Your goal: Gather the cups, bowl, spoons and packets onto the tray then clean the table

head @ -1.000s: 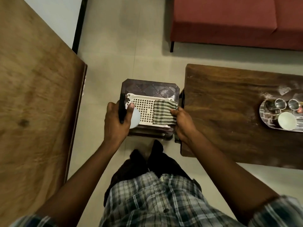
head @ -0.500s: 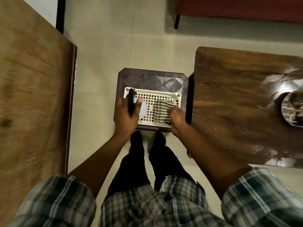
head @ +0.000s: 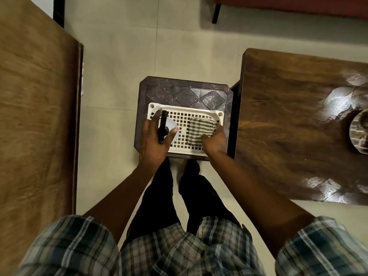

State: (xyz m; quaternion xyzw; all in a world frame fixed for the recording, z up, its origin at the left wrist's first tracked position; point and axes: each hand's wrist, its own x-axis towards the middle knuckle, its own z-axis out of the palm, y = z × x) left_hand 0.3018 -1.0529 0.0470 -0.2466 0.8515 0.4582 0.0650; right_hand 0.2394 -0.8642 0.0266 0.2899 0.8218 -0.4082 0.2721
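Head view: left hand [head: 153,143] round bottle [head: 163,125], right hand [head: 214,141] on cloth [head: 199,130]

Steel tray [head: 352,134] half beyond the right edge

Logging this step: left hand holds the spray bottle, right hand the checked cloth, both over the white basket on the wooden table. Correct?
No. The head view shows the white basket sitting on the dark plastic stool, beside the wooden table, not on it. The rest holds: the left hand holds the spray bottle, the right hand the checked cloth, both over the basket.
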